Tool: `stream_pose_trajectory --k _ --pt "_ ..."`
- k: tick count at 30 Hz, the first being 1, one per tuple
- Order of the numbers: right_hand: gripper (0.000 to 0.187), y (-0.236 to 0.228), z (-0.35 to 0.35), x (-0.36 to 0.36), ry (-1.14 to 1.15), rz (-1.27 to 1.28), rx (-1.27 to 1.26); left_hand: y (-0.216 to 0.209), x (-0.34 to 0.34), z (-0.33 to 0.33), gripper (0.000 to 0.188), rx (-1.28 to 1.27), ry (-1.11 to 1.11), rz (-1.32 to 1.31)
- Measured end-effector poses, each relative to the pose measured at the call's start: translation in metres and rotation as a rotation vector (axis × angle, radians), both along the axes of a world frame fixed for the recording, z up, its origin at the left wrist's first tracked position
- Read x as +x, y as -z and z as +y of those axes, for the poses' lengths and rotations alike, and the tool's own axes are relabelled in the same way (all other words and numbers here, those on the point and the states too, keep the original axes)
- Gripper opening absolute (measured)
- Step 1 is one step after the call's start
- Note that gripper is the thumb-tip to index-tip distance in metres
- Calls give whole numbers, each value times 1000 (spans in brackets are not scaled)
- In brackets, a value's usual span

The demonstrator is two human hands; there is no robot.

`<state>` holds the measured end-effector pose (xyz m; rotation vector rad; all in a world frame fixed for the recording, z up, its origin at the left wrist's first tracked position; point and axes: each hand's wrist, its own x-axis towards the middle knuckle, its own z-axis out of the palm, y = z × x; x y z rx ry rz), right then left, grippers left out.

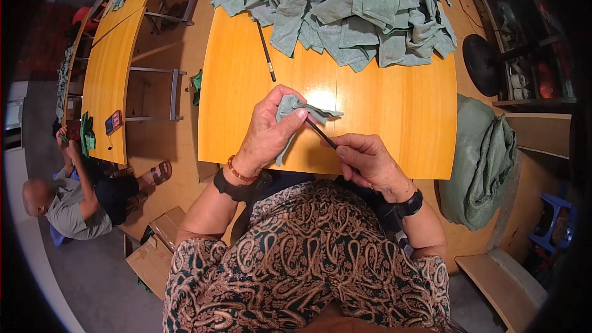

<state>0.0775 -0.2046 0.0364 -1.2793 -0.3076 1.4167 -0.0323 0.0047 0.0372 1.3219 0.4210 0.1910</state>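
Over the near edge of the wooden table (394,117), my left hand (266,126) pinches a small grey-green fabric piece (287,108), bunched between thumb and fingers. My right hand (369,163) grips a thin black stick (322,132), its far end at the fabric by my left thumb. Whether that end sits inside a fold cannot be made out. A second thin dark stick with a pale band near its tip, perhaps a brush (267,52), lies on the table beyond my left hand. A large heap of similar fabric pieces (333,9) covers the far part.
A bulky green sack (478,160) stands against the table's right side. At the left, a seated person (77,203) handles green fabric by another long table (114,80). A cardboard box (154,250) is on the floor at lower left, a blue plastic stool (553,222) at far right.
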Motion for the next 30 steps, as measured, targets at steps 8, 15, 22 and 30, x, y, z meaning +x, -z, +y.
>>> stream_pose_trajectory --k 8,15,22,30 --pt "25 -3 -4 -6 22 -7 -22 -6 -2 9 23 79 -107 -60" --pt "27 -6 -4 -7 17 -5 -35 3 -8 11 13 4 -184 -36" --pt "27 -6 -5 -9 27 -6 -48 4 -6 9 7 104 -173 -122" --pt "31 -14 -7 -5 -15 87 25 3 -13 7 9 399 -44 -142"
